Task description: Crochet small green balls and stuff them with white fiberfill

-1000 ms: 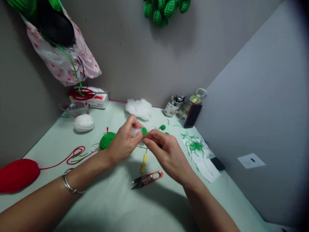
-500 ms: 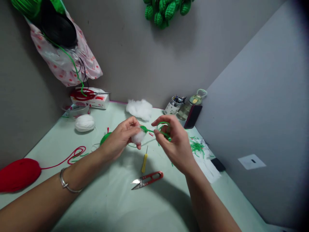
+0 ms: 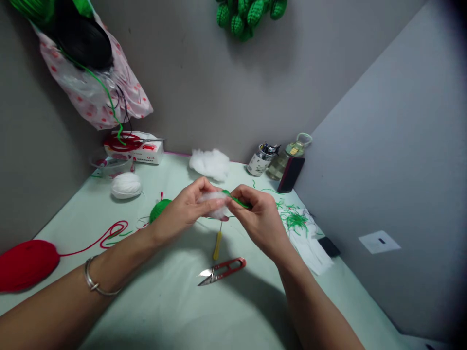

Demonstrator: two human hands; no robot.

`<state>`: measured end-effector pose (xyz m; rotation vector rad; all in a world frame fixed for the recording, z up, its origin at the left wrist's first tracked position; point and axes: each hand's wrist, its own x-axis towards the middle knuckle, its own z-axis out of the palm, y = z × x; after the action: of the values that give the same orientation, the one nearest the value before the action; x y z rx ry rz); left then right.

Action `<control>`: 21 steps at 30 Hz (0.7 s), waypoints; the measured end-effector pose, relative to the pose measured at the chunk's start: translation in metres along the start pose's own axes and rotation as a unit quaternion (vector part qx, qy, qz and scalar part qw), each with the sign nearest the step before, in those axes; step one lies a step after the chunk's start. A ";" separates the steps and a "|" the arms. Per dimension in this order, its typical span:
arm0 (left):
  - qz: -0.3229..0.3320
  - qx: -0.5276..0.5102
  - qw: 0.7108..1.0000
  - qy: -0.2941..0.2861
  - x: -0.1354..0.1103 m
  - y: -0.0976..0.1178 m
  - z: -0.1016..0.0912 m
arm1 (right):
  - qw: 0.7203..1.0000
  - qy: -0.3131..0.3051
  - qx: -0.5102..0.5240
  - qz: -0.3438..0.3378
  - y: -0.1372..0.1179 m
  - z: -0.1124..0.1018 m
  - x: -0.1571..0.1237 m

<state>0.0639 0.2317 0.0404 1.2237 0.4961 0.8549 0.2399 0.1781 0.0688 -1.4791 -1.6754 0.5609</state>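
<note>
My left hand (image 3: 192, 203) is closed around a tuft of white stuffing (image 3: 218, 212), above the middle of the table. At the tuft's right end is a small green crochet piece (image 3: 226, 192), partly covered by fingers. My right hand (image 3: 258, 214) meets it there, its fingertips pinched on green yarn (image 3: 239, 202) that trails back over the hand. Just below lies a crochet hook with a yellow handle (image 3: 217, 246). Nearer to me are red-handled thread snips (image 3: 228, 268). A green yarn ball (image 3: 159, 210) sits behind my left wrist.
Red yarn (image 3: 31, 265) and a white yarn ball (image 3: 126, 185) lie left. More stuffing (image 3: 209, 164) rests by the back wall. At right are a pen can (image 3: 258, 164), a bottle (image 3: 279, 165), a phone (image 3: 291, 175) and green yarn scraps (image 3: 296, 221). Green crochet pieces (image 3: 251, 14) hang above.
My right hand has moved left to my left hand and closed its fingers; the loop of green yarn around them has drawn in. The white tuft looks more spread out.
</note>
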 end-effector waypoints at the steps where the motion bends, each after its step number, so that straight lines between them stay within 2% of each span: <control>1: 0.002 0.009 1.000 -0.004 0.001 -0.001 -0.002 | 1.000 -0.014 0.017 0.002 -0.001 -0.002 0.000; 5: 0.015 0.067 0.997 0.024 0.003 -0.008 -0.003 | 0.992 -0.100 0.075 0.006 -0.008 -0.002 -0.002; 8: 0.071 0.174 0.979 0.084 0.005 -0.014 -0.002 | 0.991 -0.114 0.071 0.012 -0.012 0.005 -0.006; 11: 0.123 0.236 0.955 0.129 0.006 -0.014 -0.001 | 0.996 -0.092 0.011 -0.008 -0.012 0.009 -0.009; 13: 0.106 0.193 0.967 0.125 0.007 -0.011 -0.002 | 0.997 -0.047 -0.038 -0.055 -0.011 0.006 -0.008; 15: 0.069 0.127 0.984 0.105 0.007 -0.006 -0.002 | 0.993 0.014 -0.045 -0.107 -0.010 0.001 -0.007; 17: 0.042 0.095 0.991 0.083 0.006 -0.002 -0.003 | 0.991 0.033 0.033 -0.127 -0.009 -0.004 -0.006; 19: 0.031 0.108 0.991 0.068 0.005 0.000 -0.003 | 0.978 -0.012 0.178 -0.110 -0.007 -0.007 -0.005; 21: 0.023 0.130 0.989 0.060 0.004 0.001 -0.004 | 0.950 -0.064 0.296 -0.072 -0.005 -0.007 -0.004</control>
<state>0.0630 0.2376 0.0402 1.4322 0.6951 0.9272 0.2429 0.1716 0.0753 -0.8935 -1.5114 0.9912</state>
